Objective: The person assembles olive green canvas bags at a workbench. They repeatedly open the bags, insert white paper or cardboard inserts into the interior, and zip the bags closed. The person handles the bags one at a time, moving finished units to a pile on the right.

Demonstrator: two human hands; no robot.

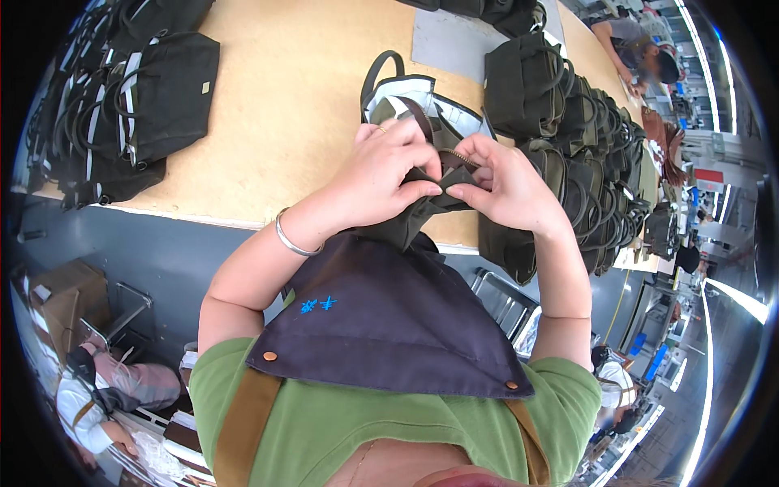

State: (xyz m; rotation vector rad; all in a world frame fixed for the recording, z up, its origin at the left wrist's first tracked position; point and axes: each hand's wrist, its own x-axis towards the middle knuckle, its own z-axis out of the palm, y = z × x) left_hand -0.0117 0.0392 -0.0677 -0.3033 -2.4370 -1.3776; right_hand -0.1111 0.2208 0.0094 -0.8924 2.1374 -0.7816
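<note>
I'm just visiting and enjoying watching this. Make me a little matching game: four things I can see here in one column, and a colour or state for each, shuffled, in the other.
Things:
1. Bracelet
2. Held bag
3. Apron
4. Shirt

Colours and states:
A. Dark, with copper-coloured studs
B. Green
C. Silver, worn on the left arm
D. Pinched by the left hand and the right hand

Right pairs: 1-C, 2-D, 3-A, 4-B
</note>
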